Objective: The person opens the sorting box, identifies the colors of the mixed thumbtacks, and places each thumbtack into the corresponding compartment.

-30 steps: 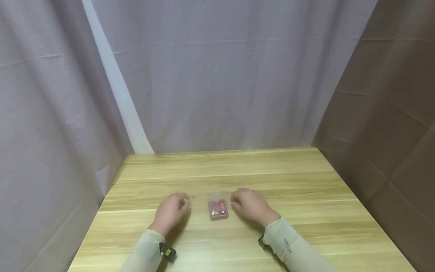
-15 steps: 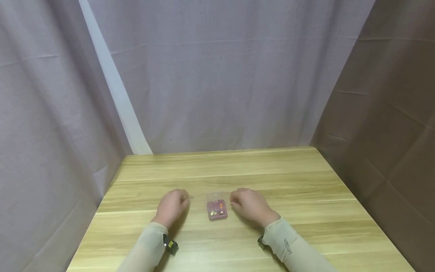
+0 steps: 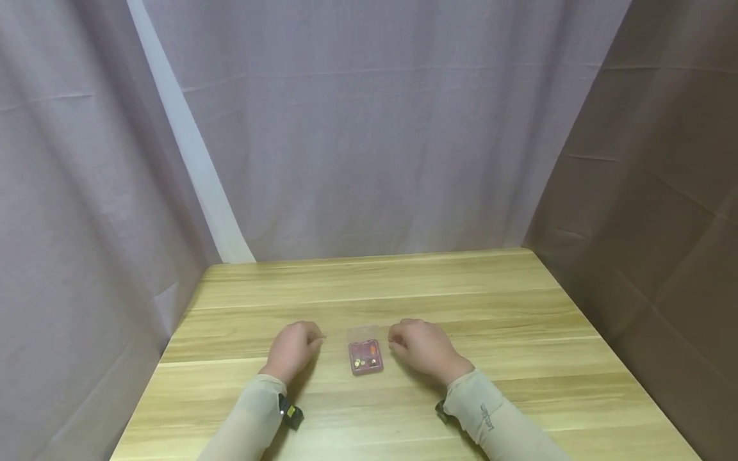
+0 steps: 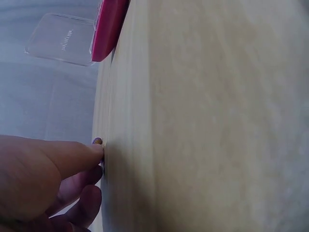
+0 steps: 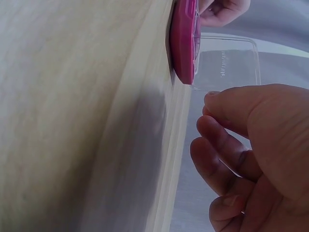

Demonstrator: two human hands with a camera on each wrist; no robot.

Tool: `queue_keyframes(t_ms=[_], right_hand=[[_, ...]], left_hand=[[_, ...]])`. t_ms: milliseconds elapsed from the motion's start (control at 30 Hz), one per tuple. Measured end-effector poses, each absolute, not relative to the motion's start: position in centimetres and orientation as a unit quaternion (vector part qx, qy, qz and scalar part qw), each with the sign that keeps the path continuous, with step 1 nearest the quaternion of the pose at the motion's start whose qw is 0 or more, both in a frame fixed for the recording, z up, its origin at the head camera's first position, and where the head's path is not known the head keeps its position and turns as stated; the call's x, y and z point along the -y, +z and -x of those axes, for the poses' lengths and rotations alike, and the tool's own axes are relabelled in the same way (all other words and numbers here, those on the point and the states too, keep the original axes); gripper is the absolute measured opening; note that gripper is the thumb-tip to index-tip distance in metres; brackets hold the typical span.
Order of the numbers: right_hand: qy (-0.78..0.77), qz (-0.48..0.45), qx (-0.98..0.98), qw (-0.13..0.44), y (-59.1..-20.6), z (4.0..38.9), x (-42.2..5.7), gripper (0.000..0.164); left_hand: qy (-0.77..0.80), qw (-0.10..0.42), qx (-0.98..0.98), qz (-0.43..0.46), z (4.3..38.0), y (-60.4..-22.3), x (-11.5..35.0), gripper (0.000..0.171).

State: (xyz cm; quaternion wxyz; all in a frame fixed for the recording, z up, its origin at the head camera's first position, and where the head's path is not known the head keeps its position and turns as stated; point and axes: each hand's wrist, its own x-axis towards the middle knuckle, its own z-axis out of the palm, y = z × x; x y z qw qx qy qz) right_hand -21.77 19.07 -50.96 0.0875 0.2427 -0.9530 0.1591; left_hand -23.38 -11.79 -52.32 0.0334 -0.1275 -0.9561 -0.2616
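Observation:
A small pink case (image 3: 366, 357) lies on the table between the two hands, its clear lid (image 3: 362, 333) raised. Inside it are an orange piece (image 3: 373, 349) and a few small gold-coloured pieces (image 3: 357, 363). My left hand (image 3: 291, 349) is at the case's left, fingertips down at the tabletop. In the left wrist view its thumb and finger pinch a tiny purple-and-gold piece (image 4: 97, 140), mostly hidden by the thumb. To the right of the case, my right hand (image 3: 425, 346) hangs with loosely bent fingers (image 5: 210, 159) and holds nothing.
The wooden table (image 3: 369, 288) has light grain and rounded far corners. Grey curtains (image 3: 375, 160) hang behind it and at both sides. Each sleeved wrist carries a small black device, such as the left wrist device (image 3: 291, 413).
The head view has shifted slightly, so the case and table appear a little farther left. My left hand has turned slightly near the same spot; my right hand stays nearly still.

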Motion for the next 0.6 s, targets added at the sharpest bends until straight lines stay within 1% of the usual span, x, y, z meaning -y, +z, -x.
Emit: queue_keyframes(t_ms=[67,167,267,467,600], right_hand=[[0.158,-0.245,0.952,0.089,-50.87,21.77,-19.16,0.006],[0.157,-0.248,0.951,0.093,-50.81,21.81,-19.22,0.005],[0.156,-0.251,0.951,0.096,-50.87,21.82,-19.21,0.005],[0.154,-0.25,0.951,0.094,-50.82,21.69,-19.17,0.005],[0.155,-0.25,0.951,0.091,-50.74,21.63,-19.15,0.006]], left_hand=[[-0.258,0.037,0.957,0.126,23.35,-52.3,11.75,0.007],[-0.257,0.04,0.958,0.122,23.31,-52.34,11.82,0.018],[-0.255,0.039,0.959,0.119,23.23,-52.39,11.95,0.021],[-0.262,0.032,0.958,0.111,22.81,-52.11,12.11,0.013],[-0.264,0.041,0.957,0.116,22.55,-51.93,12.29,0.012]])
